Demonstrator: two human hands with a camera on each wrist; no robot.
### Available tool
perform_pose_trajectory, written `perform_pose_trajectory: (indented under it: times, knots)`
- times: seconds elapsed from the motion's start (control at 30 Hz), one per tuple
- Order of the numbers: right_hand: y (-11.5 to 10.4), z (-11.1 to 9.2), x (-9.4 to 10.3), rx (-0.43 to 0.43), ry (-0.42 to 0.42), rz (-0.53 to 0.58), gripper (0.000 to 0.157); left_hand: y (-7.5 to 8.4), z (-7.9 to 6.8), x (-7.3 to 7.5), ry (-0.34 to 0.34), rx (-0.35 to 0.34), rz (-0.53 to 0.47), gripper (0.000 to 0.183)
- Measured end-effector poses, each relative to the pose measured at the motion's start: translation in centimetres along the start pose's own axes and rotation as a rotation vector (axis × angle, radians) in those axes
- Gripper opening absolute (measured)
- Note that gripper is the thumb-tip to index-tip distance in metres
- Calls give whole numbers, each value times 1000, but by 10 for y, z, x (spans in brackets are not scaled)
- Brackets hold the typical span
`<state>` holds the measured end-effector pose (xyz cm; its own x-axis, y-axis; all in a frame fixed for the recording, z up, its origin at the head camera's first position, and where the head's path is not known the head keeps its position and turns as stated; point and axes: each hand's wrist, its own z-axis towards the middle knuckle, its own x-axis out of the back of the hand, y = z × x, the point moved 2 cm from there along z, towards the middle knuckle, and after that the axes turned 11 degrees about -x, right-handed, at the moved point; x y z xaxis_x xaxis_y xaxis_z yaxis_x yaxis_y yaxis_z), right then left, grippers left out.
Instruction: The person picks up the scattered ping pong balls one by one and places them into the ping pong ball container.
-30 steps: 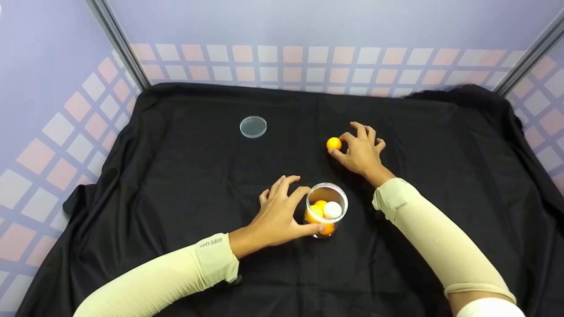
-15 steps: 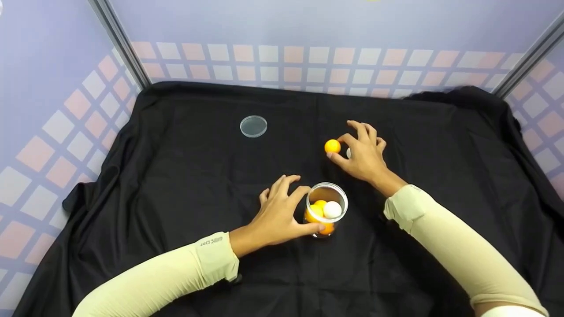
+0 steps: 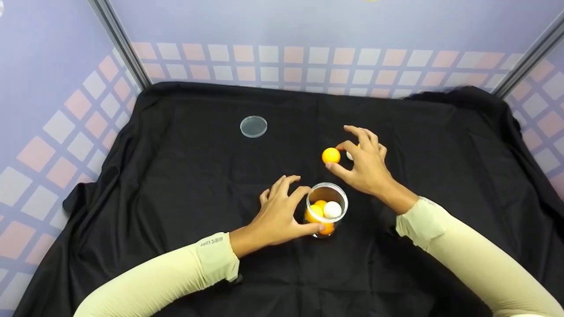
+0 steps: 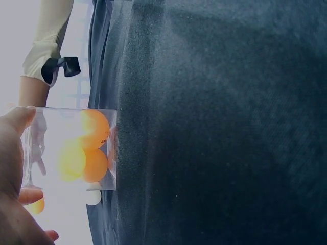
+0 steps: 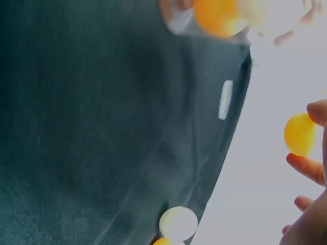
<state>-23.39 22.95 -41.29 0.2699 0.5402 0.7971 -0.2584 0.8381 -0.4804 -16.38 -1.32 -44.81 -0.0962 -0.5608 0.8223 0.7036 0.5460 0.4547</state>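
A clear plastic jar (image 3: 326, 190) stands without its lid on the black cloth, with several orange balls (image 3: 314, 214) and a white ball (image 3: 332, 210) inside. My left hand (image 3: 278, 215) holds the jar's near left side, thumb in front and index finger at the rim. Beyond the jar, my right hand (image 3: 366, 166) pinches an orange ping-pong ball (image 3: 331, 156) between thumb and index finger. In the right wrist view that ball (image 5: 300, 135) is up off the cloth. A white ball (image 5: 178, 223) and part of an orange ball (image 5: 164, 242) lie on the cloth, mostly hidden behind the right hand in the head view.
The round clear lid (image 3: 253, 127) lies flat on the cloth, back left of the jar. Black cloth (image 3: 198, 176) covers the table in folds. Tile-patterned panels (image 3: 282, 61) stand at the back and both sides.
My right hand has lifted the orange ball and brought it nearer the jar, uncovering parts of the white and orange balls behind it. The left hand and jar have stayed still.
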Motion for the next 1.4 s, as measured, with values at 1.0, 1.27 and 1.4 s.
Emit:
perform_pose_trajectory:
  times: [1.0, 1.27, 1.4]
  knots:
    - [-37, -54, 35, 178, -1, 144, 34, 0, 0, 2, -14, -3, -3, 77]
    - [-43, -64, 37, 214, -11, 126, 32, 0, -1, 1, 2, -13, -5, 80]
    - [-46, -68, 38, 240, -21, 127, 35, 0, -1, 1, 0, -16, -3, 81]
